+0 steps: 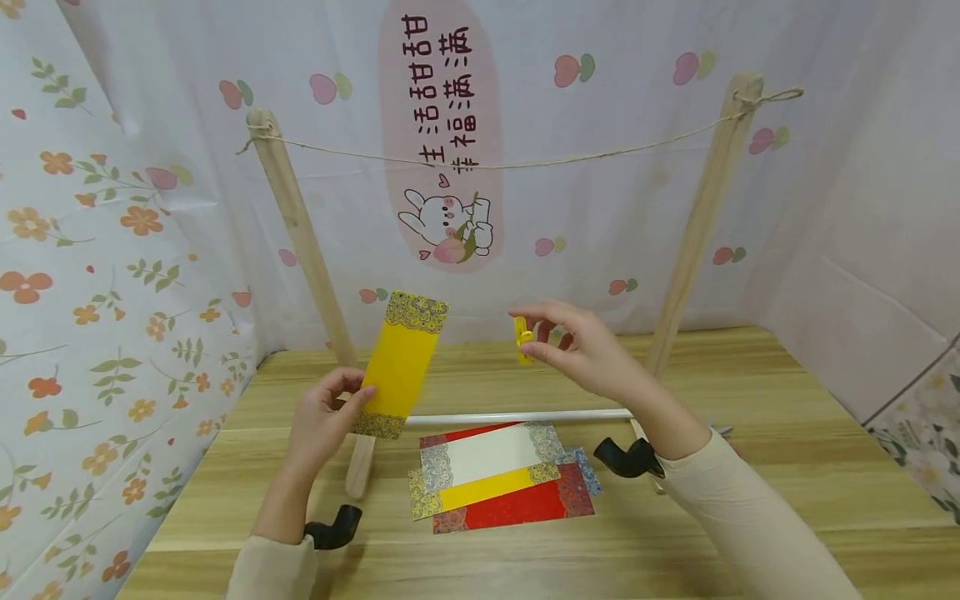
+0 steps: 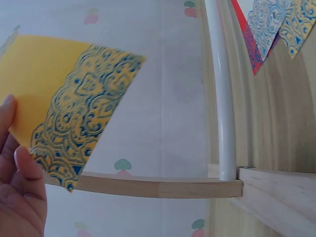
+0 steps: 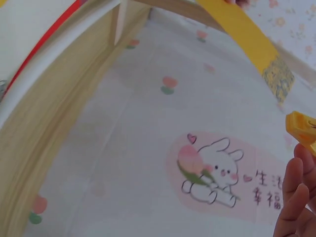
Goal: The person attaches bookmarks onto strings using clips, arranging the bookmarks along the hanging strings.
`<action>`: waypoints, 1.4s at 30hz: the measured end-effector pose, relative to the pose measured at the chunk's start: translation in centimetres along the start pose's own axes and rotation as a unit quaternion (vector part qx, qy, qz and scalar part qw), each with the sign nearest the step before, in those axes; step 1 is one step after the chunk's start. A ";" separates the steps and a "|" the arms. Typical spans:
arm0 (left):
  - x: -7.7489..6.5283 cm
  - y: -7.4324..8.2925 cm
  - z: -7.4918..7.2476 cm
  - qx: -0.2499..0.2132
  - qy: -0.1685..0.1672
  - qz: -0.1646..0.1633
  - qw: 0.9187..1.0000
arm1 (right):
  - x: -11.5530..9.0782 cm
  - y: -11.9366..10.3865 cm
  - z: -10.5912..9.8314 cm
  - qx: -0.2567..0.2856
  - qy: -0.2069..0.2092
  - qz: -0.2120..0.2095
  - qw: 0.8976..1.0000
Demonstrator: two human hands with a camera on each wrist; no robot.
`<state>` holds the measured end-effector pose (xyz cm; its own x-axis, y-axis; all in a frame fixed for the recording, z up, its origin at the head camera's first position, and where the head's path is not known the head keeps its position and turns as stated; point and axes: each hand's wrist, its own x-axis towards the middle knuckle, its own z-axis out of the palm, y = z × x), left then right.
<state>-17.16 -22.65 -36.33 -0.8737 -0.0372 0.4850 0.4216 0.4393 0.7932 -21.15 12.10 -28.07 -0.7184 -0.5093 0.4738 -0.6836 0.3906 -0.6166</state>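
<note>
A yellow paper card (image 1: 403,362) with blue lace-patterned ends is pinched near its lower left edge by my left hand (image 1: 324,415), raised over the table and tilted. In the left wrist view the card's patterned end (image 2: 89,108) points away from the thumb. My right hand (image 1: 581,346) pinches a yellow clothespin (image 1: 522,340) between thumb and fingertips, held upright to the right of the card. The right wrist view shows this clothespin (image 3: 301,129) at its right edge, apart from the card (image 3: 247,37).
A twine line (image 1: 517,165) sags between two wooden posts (image 1: 693,225), joined low down by a white rod (image 1: 517,417). Beneath lie overlapping cards: white (image 1: 491,454), yellow (image 1: 495,487) and red (image 1: 517,505). Black curved pieces (image 1: 624,458) sit at both wrists. A printed curtain hangs behind.
</note>
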 end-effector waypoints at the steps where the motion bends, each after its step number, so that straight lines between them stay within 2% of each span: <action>1: 0.1 0.1 0.0 -0.006 0.012 0.002 1.000 | 0.4 -0.3 0.1 0.003 0.002 0.000 1.000; 5: 0.6 0.5 -0.1 -0.018 0.042 -0.002 0.999 | 1.9 -1.6 0.5 0.011 0.011 -0.002 1.000; 10: 1.2 1.1 -0.2 -0.039 0.060 0.001 0.997 | 3.6 -2.8 1.2 0.023 0.021 -0.020 0.999; 21: 2.1 2.0 -0.7 -0.069 0.127 0.034 0.989 | 7.0 -5.6 2.1 0.063 0.049 -0.074 0.994; 29: 3.0 2.6 -1.0 -0.086 0.165 0.059 0.981 | 8.9 -7.3 2.3 0.072 0.078 -0.093 0.990; 35: 3.6 3.0 -1.4 -0.110 0.172 0.087 0.975 | 10.1 -8.9 2.2 0.089 0.100 -0.108 0.985; 42: 4.2 3.9 -1.6 -0.114 0.177 0.091 0.973 | 11.4 -10.3 2.3 0.124 0.127 -0.116 0.977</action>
<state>-18.83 -22.50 -30.65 -0.6588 -0.3020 0.6891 0.6397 0.2574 0.7243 -22.01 0.52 -17.71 -0.5781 -0.3436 0.7401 -0.8022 0.0735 -0.5925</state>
